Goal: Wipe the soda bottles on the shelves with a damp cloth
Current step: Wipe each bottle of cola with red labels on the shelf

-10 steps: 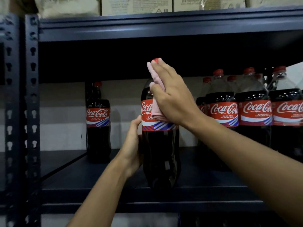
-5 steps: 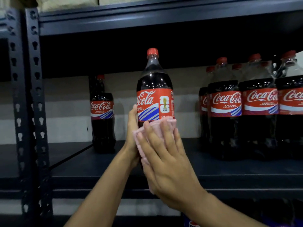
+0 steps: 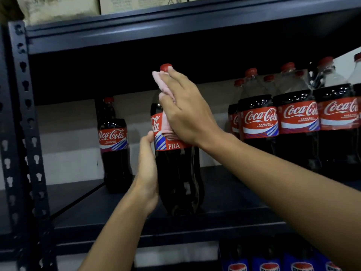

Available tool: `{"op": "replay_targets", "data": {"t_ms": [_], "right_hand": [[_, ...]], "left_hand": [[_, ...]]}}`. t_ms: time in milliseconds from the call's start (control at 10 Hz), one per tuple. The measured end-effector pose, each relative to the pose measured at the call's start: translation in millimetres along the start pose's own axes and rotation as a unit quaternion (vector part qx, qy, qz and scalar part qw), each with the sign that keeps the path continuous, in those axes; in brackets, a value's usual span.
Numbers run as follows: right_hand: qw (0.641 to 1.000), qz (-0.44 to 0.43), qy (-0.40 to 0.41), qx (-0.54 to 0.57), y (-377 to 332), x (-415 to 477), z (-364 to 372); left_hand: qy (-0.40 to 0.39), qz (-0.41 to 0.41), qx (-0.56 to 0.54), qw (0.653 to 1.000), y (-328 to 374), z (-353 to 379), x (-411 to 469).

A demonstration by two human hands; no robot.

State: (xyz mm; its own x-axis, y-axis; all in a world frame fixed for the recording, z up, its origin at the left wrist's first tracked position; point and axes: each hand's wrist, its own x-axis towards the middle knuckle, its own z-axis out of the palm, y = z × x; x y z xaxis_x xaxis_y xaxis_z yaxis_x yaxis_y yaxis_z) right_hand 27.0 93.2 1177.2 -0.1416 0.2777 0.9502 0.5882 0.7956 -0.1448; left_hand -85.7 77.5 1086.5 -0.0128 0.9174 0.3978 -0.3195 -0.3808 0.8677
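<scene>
A big bottle [image 3: 178, 173] of dark soda stands on the dark shelf [image 3: 224, 202], close to the front edge. It stands up straight, and its red cap [image 3: 165, 67] is on.

The right hand [image 3: 187, 114] lies flat on the top part of the bottle. It presses a pink cloth [image 3: 162, 83] against the neck and the red label [image 3: 172, 145]. The fingers [image 3: 175, 75] are long and nearly straight, close together, and 1 fingertip touches the cap. The thumb lies on the cloth lower down. The cloth peeks out above the fingers and below the palm.

The left hand [image 3: 147, 169] holds the left side of the bottle, low down. Its thumb points up and touches the bottom of the label. The other fingers go behind the bottle, so I cannot tell how they lie.

1 small bottle [image 3: 114, 149] stands alone at the back left, well apart from the big one. A row of bottles [image 3: 298, 124] stands on the right, packed side by side, all with red caps and red labels. Boxes [image 3: 136, 2] sit on the shelf above. Bottles with blue labels [image 3: 269, 265] show on the shelf below. A metal post [image 3: 29, 133] with holes stands at the left.
</scene>
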Motion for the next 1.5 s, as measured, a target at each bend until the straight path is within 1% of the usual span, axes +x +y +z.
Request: {"op": "replay_targets", "data": {"t_ms": [100,200,300,400,500,600,700,800,900,1000,1100,1200,1300,1400,1500], "right_hand": [[0.996,-0.044,0.071,-0.021,-3,-31,4],[0.996,0.031,-0.061,-0.051,-21,-78,34],[0.928,0.102,-0.118,-0.339,-1,-132,62],[0.977,-0.099,-0.019,-0.187,8,-172,44],[0.976,-0.131,-0.004,-0.175,13,-165,42],[0.986,-0.098,0.026,-0.135,11,-122,42],[0.996,-0.047,-0.002,-0.076,10,-68,19],[1.0,-0.008,-0.008,0.002,9,-19,-1],[1.0,0.001,-0.013,0.022,8,6,-7],[1.0,-0.006,0.012,0.01,3,-4,5],[0.996,-0.04,0.05,-0.06,7,-42,16],[0.984,-0.047,0.003,-0.17,-5,-92,44],[0.946,-0.061,-0.046,-0.316,2,-148,61],[0.954,-0.173,-0.035,-0.243,12,-173,48],[0.965,-0.164,-0.003,-0.203,8,-154,45]], "left_hand": [[0.008,0.053,-0.018,0.998,-10,9,-6],[-0.011,0.078,-0.014,0.997,-12,8,-3],[-0.026,0.068,-0.029,0.997,-11,1,4],[-0.026,0.036,-0.046,0.998,-10,-6,16],[-0.03,0.017,-0.036,0.999,-11,-11,19],[-0.044,-0.001,-0.009,0.999,-11,-11,18],[-0.03,-0.029,0.003,0.999,-6,-13,18],[-0.012,-0.042,0.026,0.999,-2,-18,13],[0.018,-0.022,0.059,0.998,0,-9,-2],[0.047,0.014,0.054,0.997,-13,4,-5],[0.059,0.037,0.019,0.997,-21,9,-2],[0.031,0.047,0.006,0.998,-19,5,1],[0.01,0.032,-0.027,0.999,-16,-3,8],[0.006,0.003,-0.034,0.999,-12,-8,15],[-0.03,-0.007,-0.03,0.999,-13,-15,17]]}}
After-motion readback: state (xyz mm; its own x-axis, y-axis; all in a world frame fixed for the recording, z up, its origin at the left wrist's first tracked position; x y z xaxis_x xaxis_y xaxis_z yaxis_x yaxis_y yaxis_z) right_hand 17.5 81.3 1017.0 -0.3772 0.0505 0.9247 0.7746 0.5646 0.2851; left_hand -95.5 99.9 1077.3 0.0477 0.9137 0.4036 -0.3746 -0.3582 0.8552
